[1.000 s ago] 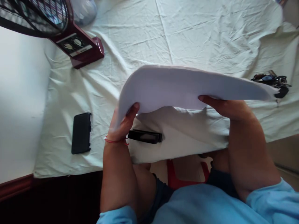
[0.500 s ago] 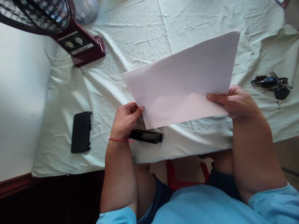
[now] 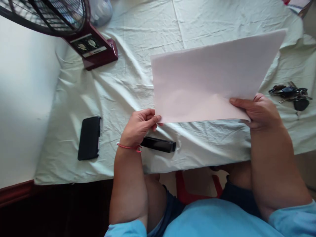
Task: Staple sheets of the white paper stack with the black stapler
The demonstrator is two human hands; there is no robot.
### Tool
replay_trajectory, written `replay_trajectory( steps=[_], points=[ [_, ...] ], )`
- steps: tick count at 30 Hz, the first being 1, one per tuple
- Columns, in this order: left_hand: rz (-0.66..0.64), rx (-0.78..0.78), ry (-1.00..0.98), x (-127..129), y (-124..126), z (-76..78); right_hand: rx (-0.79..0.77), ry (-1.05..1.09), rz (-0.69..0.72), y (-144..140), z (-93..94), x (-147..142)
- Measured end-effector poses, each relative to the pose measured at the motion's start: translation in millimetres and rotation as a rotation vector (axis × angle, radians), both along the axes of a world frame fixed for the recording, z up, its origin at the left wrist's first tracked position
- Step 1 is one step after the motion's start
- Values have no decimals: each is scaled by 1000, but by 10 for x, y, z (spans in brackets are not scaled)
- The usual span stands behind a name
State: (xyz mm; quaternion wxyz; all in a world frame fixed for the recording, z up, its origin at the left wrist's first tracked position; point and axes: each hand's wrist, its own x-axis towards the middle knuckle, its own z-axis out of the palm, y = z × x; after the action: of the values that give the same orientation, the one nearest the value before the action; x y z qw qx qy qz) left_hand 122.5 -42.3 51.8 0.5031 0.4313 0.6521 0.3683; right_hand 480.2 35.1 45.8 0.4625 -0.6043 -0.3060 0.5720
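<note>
A white sheet of paper (image 3: 209, 79) is held up just above the desk (image 3: 138, 79), with the black stapler (image 3: 159, 144) lying below its near left corner. That corner is pinched by the left hand (image 3: 140, 126) with closed fingers, and the near right corner is gripped by the right hand (image 3: 259, 112), thumb on top. The paper is judged to be very light, thin and bendy, easy to crease or tear, so it is best held softly at two corners.

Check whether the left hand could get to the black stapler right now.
Probably yes: the stapler lies uncovered on the cloth just beside the left hand, nothing between them. But that hand is pinching the paper, so it must let go first.
</note>
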Motion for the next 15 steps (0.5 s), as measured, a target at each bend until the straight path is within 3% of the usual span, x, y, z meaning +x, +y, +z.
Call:
replay_trajectory(
  steps=[4, 9, 15],
  points=[
    [40, -21, 6, 4, 4, 13, -9, 23, -7, -4, 4, -30],
    [83, 58, 99, 42, -15, 14, -25, 5, -8, -20, 35, -54],
    [72, 126, 246, -36, -315, 76, -64, -44, 4, 8, 57, 68]
  ],
)
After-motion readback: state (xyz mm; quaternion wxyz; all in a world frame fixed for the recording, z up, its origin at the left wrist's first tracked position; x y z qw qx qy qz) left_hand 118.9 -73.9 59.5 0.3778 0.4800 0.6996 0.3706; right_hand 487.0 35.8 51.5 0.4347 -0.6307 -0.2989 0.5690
